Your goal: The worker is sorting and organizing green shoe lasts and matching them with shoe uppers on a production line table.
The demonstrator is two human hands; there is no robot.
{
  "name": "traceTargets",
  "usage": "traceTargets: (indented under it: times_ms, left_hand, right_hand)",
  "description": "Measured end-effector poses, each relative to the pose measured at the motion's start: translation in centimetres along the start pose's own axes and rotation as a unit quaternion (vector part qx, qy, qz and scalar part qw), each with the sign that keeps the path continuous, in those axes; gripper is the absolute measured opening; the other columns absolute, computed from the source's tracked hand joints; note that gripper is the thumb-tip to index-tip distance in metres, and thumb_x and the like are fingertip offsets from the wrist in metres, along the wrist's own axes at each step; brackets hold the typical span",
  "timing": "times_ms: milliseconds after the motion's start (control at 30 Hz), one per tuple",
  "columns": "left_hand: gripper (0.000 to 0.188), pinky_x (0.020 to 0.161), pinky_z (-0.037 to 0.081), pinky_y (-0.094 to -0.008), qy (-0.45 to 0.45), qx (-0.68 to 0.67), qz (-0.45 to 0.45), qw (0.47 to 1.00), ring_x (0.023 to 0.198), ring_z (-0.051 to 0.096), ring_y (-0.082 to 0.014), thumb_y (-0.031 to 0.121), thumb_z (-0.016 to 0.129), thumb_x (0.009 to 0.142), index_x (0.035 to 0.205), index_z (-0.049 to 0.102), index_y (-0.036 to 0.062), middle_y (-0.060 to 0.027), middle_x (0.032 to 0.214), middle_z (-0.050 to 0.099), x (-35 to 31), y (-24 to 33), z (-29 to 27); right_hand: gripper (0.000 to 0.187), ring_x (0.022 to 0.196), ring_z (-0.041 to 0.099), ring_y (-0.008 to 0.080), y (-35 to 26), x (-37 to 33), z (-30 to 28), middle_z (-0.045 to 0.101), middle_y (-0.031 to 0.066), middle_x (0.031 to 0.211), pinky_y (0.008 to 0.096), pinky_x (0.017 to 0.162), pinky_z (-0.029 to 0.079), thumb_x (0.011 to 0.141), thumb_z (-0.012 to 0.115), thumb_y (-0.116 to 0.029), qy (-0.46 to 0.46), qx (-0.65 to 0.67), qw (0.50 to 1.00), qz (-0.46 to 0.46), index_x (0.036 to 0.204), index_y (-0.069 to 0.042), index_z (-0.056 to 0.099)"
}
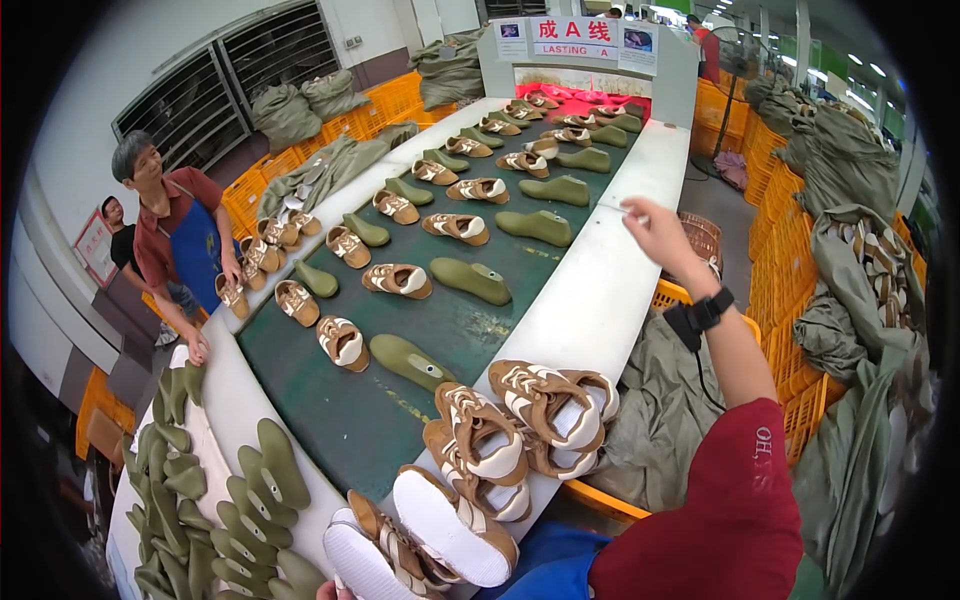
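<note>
Green conveyor belt (380, 420) carrying brown shoes and olive lasts, finished shoe pile (500, 440) sitting at its near edge, right hand (655, 228) reaching outward pinching a thin, indistinct white object (628, 209), left hand (335, 592) being cut off by the lower edge, grip impossible to tell.

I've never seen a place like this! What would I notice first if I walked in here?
Probably the long green conveyor belt down the middle, lined with tan-and-white shoes next to green foot-shaped forms. Near its closer end, a heap of finished shoes sits on the white edge, and green forms pile up at lower left. The person's right hand is raised over the belt's white right edge; the left hand is barely in view.
</note>
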State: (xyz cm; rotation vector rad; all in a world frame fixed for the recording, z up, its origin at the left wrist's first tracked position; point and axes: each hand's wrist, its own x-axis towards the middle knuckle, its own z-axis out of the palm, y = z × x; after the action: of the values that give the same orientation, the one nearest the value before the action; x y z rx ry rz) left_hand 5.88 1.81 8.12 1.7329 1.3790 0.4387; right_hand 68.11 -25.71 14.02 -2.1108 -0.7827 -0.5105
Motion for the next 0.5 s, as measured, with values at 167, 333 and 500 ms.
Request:
traceTargets:
  times_ms: [167, 333, 500]
  left_hand:
    - [0.044, 0.091, 0.042, -0.0334, -0.018, 0.026, 0.021, 0.999, 0.104, 0.055, -0.0243, 0.03, 0.055, 0.091, 0.122, 0.053, -0.0007, -0.0164, 0.116, 0.059, -0.4, -2.0, -0.7]
    - [0.042, 0.095, 0.038, -0.0343, -0.039, 0.067, 0.099, 0.992, 0.111, 0.051, -0.0265, 0.03, 0.047, 0.095, 0.125, 0.05, 0.0006, -0.0179, 0.122, 0.055, -0.5, -4.7, -2.5]
    - [0.038, 0.098, 0.036, -0.0312, -0.037, -0.103, 0.153, 0.982, 0.111, 0.047, -0.0199, 0.017, 0.041, 0.095, 0.127, 0.043, -0.0038, -0.0128, 0.121, 0.051, -1.4, -5.8, -2.7]
  right_hand:
    - [0.021, 0.07, 0.066, 0.0266, -2.8, -6.2, -1.0, 0.067, 0.0147, 0.083, 0.0343, 0.065, 0.051, 0.084, 0.059, -0.015, -0.073, -0.037, 0.996, 0.031, 0.102, -0.005, 0.063]
    - [0.021, 0.069, 0.065, 0.0288, -8.0, -8.5, -1.0, 0.067, 0.0137, 0.08, 0.0353, 0.065, 0.051, 0.083, 0.059, -0.014, -0.119, -0.007, 0.993, 0.001, 0.101, -0.005, 0.063]
    - [0.019, 0.07, 0.064, 0.0277, -18.0, -9.5, 1.1, 0.066, 0.0136, 0.079, 0.0343, 0.064, 0.051, 0.082, 0.061, -0.012, -0.226, 0.053, 0.962, -0.143, 0.1, -0.005, 0.063]
